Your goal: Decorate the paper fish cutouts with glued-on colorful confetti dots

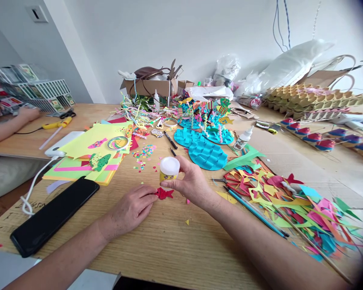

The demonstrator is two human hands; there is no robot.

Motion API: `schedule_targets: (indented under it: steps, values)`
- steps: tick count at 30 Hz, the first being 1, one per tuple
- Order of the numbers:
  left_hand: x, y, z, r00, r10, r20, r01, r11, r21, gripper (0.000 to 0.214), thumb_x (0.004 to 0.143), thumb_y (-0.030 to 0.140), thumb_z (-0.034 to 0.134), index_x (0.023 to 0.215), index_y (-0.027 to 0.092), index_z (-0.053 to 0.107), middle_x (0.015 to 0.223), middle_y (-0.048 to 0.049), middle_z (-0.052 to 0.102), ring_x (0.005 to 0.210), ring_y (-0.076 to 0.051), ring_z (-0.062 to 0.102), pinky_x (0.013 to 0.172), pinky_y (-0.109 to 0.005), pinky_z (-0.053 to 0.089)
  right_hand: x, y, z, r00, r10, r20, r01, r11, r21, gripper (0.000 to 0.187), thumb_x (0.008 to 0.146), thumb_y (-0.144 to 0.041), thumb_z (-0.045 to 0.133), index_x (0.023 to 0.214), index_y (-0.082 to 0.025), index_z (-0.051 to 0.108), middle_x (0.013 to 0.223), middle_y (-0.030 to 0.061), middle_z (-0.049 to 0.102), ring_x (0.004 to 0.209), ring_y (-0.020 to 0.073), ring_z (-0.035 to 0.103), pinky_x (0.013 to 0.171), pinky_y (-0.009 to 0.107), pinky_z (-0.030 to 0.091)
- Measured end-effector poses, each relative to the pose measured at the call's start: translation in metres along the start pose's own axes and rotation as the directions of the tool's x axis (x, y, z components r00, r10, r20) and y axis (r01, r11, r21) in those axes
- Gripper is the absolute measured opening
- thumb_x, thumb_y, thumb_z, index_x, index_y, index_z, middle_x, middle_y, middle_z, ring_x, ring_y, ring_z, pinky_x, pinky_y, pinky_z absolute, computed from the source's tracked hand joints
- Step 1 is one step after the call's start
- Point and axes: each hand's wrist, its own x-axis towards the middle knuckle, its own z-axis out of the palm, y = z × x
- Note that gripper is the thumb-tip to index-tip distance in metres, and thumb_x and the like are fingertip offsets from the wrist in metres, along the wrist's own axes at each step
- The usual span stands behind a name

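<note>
In my right hand [193, 183] is a small jar [169, 169] with a white top and a yellow label, gripped between thumb and fingers above the table. What the jar contains does not show. A red paper fish [166, 193] lies on the wood just below it. The fingertips of my left hand [134, 207] are pressed together at the fish's left end, holding it. Beyond the jar are a black pen [170, 140] and scattered paper confetti [145, 152].
Coloured paper sheets [87, 137] and a black phone-like slab [56, 215] lie left. Paper scraps [299, 201], scissors [232, 179] and a glue bottle [243, 139] are right. Blue scaled paper bases [207, 153] stand ahead. Another person's hand [28, 114] is far left.
</note>
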Motion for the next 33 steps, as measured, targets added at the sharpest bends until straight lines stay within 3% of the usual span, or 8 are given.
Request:
schedule_targets:
  steps: [14, 29, 33]
  values:
    - [0.000, 0.001, -0.001, 1.000, -0.010, 0.018, 0.010, 1.000, -0.012, 0.024, 0.086, 0.011, 0.039, 0.102, 0.016, 0.056, 0.106, -0.0071, 0.058, 0.102, -0.018, 0.052, 0.089, -0.034, 0.046, 0.000, 0.001, 0.010, 0.998, -0.051, -0.027, 0.051, 0.998, 0.020, 0.034, 0.063, -0.036, 0.070, 0.086, -0.015, 0.057, 0.075, -0.0002, 0.056, 0.070, 0.0148, 0.051, 0.061, 0.024, 0.039]
    - [-0.001, 0.000, 0.001, 1.000, -0.017, 0.011, 0.017, 1.000, -0.011, 0.025, 0.086, 0.011, 0.040, 0.104, 0.017, 0.056, 0.104, -0.0068, 0.058, 0.100, -0.018, 0.052, 0.087, -0.034, 0.046, -0.003, -0.003, 0.008, 0.999, -0.019, 0.036, 0.018, 0.999, 0.031, 0.033, 0.062, -0.037, 0.070, 0.083, -0.016, 0.055, 0.073, -0.0017, 0.055, 0.068, 0.0136, 0.050, 0.060, 0.023, 0.038]
    - [-0.001, -0.001, 0.001, 0.999, -0.027, 0.017, 0.028, 0.999, -0.024, 0.026, 0.085, 0.011, 0.040, 0.104, 0.017, 0.056, 0.105, -0.0066, 0.057, 0.100, -0.018, 0.052, 0.087, -0.034, 0.046, -0.004, -0.004, 0.003, 0.998, -0.018, 0.062, 0.011, 0.993, 0.113, 0.032, 0.061, -0.034, 0.071, 0.082, -0.017, 0.054, 0.073, -0.0023, 0.054, 0.069, 0.0132, 0.050, 0.061, 0.023, 0.038]
